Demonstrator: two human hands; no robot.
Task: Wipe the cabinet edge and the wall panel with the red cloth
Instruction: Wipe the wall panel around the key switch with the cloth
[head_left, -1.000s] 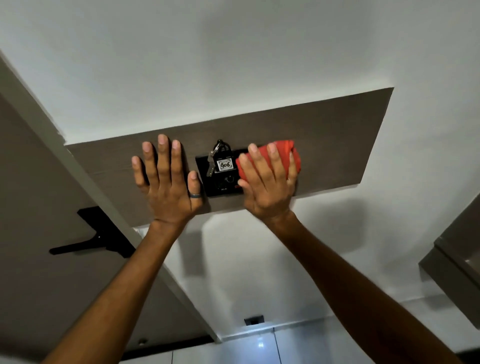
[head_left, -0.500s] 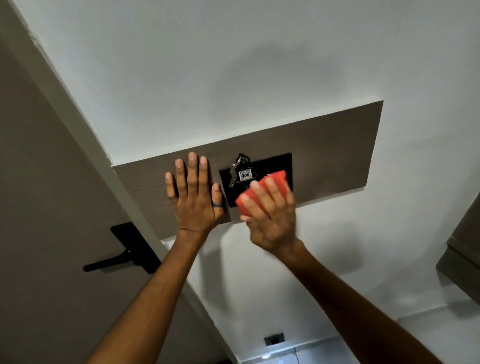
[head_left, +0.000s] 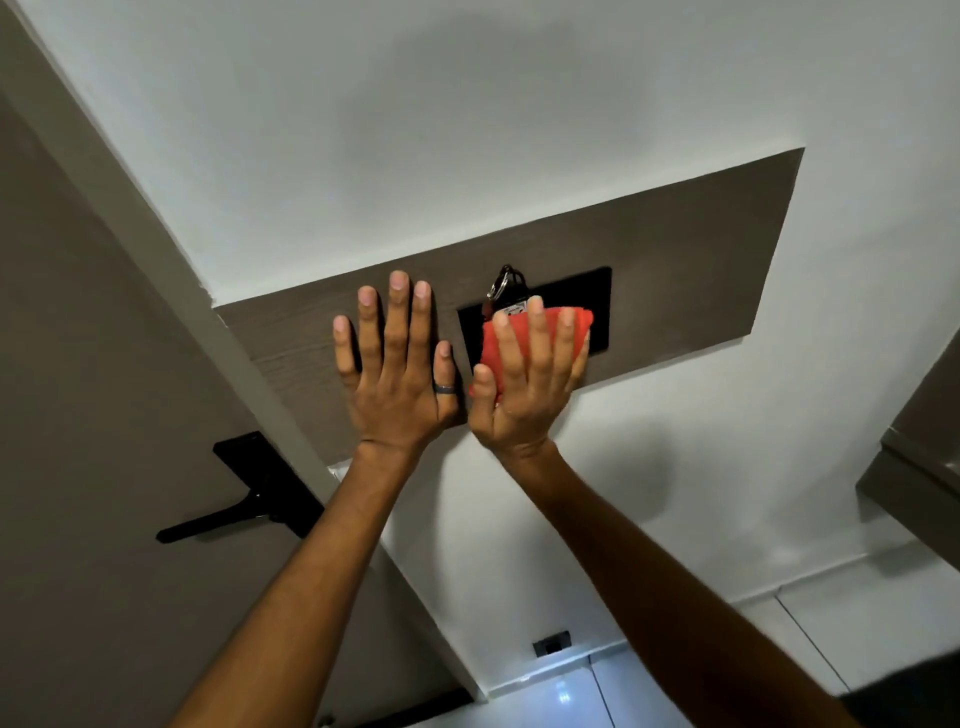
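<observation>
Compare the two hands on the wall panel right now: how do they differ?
The left hand lies bare and flat on the brown wall panel; the right hand presses the red cloth over the black plate. The left wears a ring; the right shows none. Both point fingers up.

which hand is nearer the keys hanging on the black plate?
Right. The right hand presses the red cloth onto the black plate, fingertips just below the keys. The left hand lies flat on the wall panel, left of the plate.
</observation>
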